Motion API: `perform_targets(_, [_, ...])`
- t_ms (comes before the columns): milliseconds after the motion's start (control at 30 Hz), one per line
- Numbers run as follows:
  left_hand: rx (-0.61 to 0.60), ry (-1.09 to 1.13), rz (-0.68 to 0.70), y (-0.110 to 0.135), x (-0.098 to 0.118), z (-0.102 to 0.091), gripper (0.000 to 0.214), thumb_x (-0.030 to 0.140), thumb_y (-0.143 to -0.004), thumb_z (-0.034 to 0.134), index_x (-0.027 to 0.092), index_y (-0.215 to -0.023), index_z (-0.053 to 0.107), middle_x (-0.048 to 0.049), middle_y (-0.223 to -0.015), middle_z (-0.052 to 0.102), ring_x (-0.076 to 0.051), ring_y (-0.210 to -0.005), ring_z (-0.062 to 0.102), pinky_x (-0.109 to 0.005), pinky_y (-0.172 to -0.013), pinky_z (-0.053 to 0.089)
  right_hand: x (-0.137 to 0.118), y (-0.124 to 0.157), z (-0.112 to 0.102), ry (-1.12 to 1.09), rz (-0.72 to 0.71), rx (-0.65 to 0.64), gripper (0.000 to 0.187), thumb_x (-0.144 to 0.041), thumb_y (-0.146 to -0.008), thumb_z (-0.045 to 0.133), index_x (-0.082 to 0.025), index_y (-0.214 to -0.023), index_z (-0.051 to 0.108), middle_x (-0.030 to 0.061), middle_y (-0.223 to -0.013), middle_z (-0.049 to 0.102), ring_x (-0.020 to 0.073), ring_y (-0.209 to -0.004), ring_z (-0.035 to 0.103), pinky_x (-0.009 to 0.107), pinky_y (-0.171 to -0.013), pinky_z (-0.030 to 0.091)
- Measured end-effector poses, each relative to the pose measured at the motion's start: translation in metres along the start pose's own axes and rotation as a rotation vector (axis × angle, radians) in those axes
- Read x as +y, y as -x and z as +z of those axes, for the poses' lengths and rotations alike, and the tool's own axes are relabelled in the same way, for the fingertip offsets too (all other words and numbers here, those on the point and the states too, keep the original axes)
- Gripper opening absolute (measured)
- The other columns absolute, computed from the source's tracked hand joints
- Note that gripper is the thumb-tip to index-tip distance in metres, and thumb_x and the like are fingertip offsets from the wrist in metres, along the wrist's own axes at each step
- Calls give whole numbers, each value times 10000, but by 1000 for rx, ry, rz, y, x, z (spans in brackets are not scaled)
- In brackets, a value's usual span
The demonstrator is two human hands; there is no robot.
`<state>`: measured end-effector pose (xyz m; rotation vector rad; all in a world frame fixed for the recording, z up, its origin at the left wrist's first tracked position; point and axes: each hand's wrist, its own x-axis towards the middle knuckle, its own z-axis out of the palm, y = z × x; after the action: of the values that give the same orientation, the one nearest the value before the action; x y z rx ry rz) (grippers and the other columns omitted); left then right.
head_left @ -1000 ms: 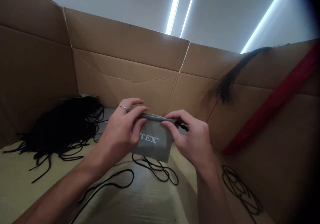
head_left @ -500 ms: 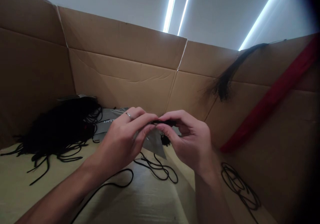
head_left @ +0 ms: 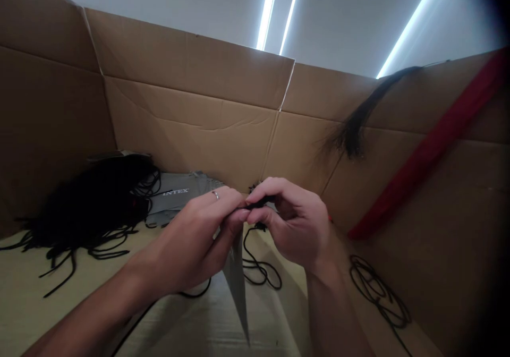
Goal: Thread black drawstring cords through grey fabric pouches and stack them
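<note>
My left hand, with a ring on one finger, and my right hand meet at the middle of the view. Their fingertips pinch a short black cord between them. A thin length of the black cord drops below my fingers and loops down. Under my left fingers a grey printed sheet hangs edge-on with a pointed lower corner. Its top edge is hidden by my fingers.
Behind my hands lies a grey sheet printed INTEX, next to a heap of black cords. A coil of black cord lies at right. Cardboard walls surround the pale surface, with a red strap and a black tuft.
The grey sheet, held flat with its print showing a second ago, now hangs edge-on below my hands. My fingers have closed together on the black cord.
</note>
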<state>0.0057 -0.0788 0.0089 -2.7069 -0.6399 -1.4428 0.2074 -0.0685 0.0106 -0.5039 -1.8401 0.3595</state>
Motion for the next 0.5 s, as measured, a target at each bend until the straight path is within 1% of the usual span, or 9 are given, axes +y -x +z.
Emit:
perform_targets(100, [-29,41,-7,0,2,-2,205,108,-1072,510,180,-887,561,26,-762,521,-117,-670,455,-254,-622,374,0,0,0,-38,13,-11,133,-182,-908,861,-265,-966,776,-34,-925,784,126,-852,712,256,-759,535])
perform_targets(200, [-59,122,-9,0,6,-6,192,93,-1060,519,174,-907,601,24,-760,533,-114,-686,463,-255,-634,384,-2,-1,2,-139,27,-6,78,-272,-922,861,-249,-930,787,-31,-836,768,116,-767,698,242,-691,524])
perform_targets(300, [-68,208,1,-1,10,-9,196,74,-1039,503,179,-939,634,23,-743,533,-117,-673,459,-260,-620,391,-5,-1,7,-261,48,2,198,-414,-904,867,-231,-908,792,-22,-780,748,112,-690,671,233,-625,508])
perform_targets(367, [-73,267,-5,-1,12,-11,202,83,-1033,493,187,-962,650,11,-751,566,-125,-670,483,-267,-615,413,-7,-1,11,-330,79,15,283,-489,-870,875,-219,-879,792,-13,-761,734,114,-662,651,231,-585,490])
perform_targets(433, [-89,326,-31,0,14,-13,209,99,-1036,489,200,-997,668,-12,-786,627,-140,-686,542,-277,-627,464,-10,1,14,-392,116,20,322,-518,-853,880,-209,-845,791,-10,-738,718,108,-622,621,227,-543,462])
perform_targets(500, [-117,360,-67,1,16,-17,212,128,-1038,500,214,-984,686,-33,-795,663,-163,-690,592,-296,-625,507,-14,3,16,-447,146,8,311,-501,-861,882,-204,-835,791,-14,-715,703,96,-572,589,221,-504,431])
